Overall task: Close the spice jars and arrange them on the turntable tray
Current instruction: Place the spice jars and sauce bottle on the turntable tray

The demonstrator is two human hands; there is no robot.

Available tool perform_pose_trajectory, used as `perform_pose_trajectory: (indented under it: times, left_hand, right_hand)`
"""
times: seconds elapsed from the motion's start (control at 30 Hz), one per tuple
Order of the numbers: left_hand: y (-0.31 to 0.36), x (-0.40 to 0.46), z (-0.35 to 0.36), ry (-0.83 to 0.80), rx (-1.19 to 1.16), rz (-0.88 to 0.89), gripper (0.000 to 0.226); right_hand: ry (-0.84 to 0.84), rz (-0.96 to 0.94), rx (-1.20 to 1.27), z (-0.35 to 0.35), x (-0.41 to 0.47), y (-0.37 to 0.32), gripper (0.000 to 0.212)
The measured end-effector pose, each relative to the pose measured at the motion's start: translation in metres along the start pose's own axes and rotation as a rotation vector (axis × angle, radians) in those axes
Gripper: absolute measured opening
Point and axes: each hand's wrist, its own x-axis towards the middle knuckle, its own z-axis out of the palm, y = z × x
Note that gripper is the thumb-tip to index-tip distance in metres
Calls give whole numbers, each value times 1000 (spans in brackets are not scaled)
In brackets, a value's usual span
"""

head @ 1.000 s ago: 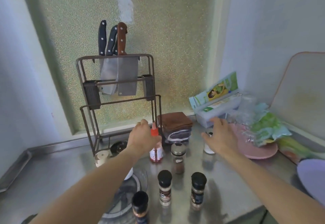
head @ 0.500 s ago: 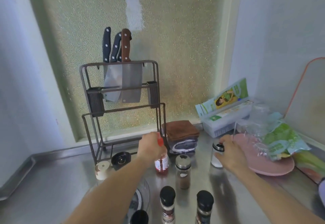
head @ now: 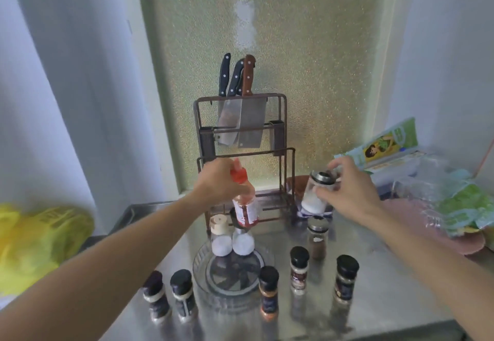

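My left hand (head: 219, 180) holds a red-capped sauce bottle (head: 244, 207) lifted and tilted above the clear turntable tray (head: 203, 260). My right hand (head: 344, 188) holds a glass shaker (head: 315, 193) with a metal top and white powder, raised over the counter. Two jars of white powder (head: 222, 239) stand on the tray's far side, one with a beige cap. A metal-lidded jar of brown spice (head: 317, 239) and several black-capped jars (head: 299, 268) stand on the steel counter around the tray.
A rusty knife rack (head: 240, 137) with three knives stands behind the tray. A pink plate (head: 467, 244), green plastic bags (head: 459, 207) and a wrap box (head: 387, 150) lie at the right. A yellow bag (head: 40, 241) sits at the left.
Both hands have lifted their containers off the counter: the left raised the red-capped bottle, the right raised the glass shaker. The view has tilted and pulled back, showing more jars and the tray.
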Motion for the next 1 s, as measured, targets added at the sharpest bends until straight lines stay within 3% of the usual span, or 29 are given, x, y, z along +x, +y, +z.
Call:
perform_pose_trajectory:
  times: [0.17, 0.4, 1.0]
  left_hand:
    - [-33, -35, -20, -31, 57, -17, 38]
    - [-79, -40, -14, -103, 126, -88, 34]
    - [-117, -25, 28, -153, 147, -104, 33]
  right_hand:
    - [-172, -94, 28, 35, -26, -59, 55]
    - [-367, -100, -81, 94, -44, -74, 59]
    - [-473, -15, -147, 145, -37, -50, 58]
